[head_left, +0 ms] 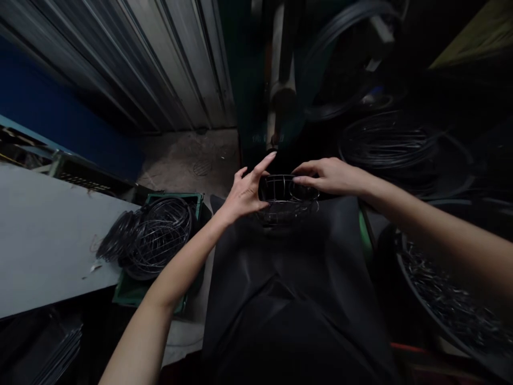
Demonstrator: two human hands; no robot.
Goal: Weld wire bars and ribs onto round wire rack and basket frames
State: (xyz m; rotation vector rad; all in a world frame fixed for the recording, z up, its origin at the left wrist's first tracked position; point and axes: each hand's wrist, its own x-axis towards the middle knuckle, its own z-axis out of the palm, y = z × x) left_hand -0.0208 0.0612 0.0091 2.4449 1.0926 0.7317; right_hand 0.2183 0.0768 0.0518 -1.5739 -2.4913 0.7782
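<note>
Above my lap, close to the front of a machine, is a small dark wire basket [280, 202] made of thin bent rods and rings. My left hand [250, 192] is at its left end with fingers spread: the thumb touches the near rim and the index finger points up toward the machine's rod. On the right side, my right hand [320, 175] pinches the basket's upper rim between thumb and fingers. A round wire ring [303, 188] shows just under that hand; dim light hides whether it is part of the basket.
A machine rod [276, 101] comes down just beyond my hands. To the left, a green crate [176, 197] holds wire grids and rings beside a pale tabletop [48, 240]. On the right are wire coils [385, 141] and a tub [417, 305] of small metal pieces.
</note>
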